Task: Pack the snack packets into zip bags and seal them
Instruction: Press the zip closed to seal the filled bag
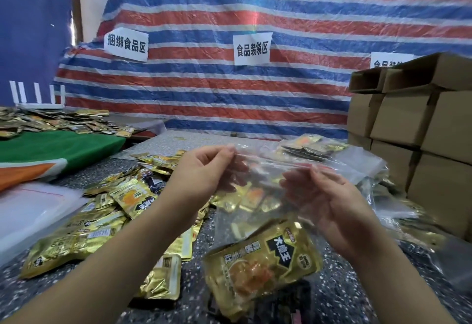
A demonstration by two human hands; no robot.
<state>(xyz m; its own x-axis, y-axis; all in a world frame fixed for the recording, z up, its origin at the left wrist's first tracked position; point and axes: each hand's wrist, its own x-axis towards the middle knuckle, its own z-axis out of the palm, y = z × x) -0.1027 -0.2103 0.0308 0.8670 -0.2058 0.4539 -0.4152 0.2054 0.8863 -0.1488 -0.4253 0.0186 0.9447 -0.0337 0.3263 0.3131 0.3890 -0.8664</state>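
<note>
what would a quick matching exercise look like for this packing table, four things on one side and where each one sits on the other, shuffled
Things:
1. zip bag
2. cardboard boxes
3. green cloth
4. loose snack packets

Places:
A. stacked at the right edge of the table
B. held up between the left hand and right hand
C. heaped on the table under the left forearm
D. spread over the far left, below another pile of packets

Pairs: 1-B, 2-A, 3-D, 4-C
</note>
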